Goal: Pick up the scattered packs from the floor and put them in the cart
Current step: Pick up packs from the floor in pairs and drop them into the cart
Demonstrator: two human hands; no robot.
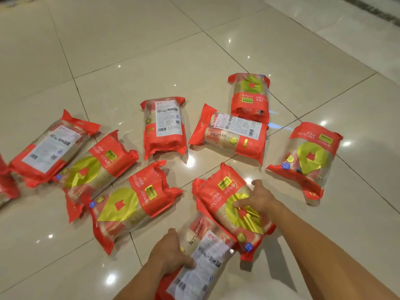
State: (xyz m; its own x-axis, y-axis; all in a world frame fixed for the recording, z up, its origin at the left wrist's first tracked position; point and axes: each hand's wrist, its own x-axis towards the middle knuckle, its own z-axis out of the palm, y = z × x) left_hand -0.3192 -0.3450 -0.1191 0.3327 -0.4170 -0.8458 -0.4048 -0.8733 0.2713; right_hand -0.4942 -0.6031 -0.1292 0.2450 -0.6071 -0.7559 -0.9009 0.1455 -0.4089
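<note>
Looking down: we saw red and yellow packs scattered on a glossy tile floor [216, 50].
Left hand [171, 252]: it gripped the near pack [201, 258], label side up, with the thumb across the white label and the fingers curled round the left edge.
Right hand [260, 199]: it lay on the second pack [229, 204], fingers spread and pressed on the yellow circle; we could not tell whether they closed under its far edge.
Held packs: the second pack overlapped the upper end of the near pack, and the two touched.
Left group: three packs lay close together, the label pack [48, 148], the middle pack [95, 167] and the front pack [129, 204], with a cut-off pack [6, 185] at the frame edge.
Far group: the centre pack [164, 128], the sideways pack [229, 135] and the top pack [250, 96] lay beyond our hands.
Right pack [307, 159]: it lay apart, yellow side up.
</note>
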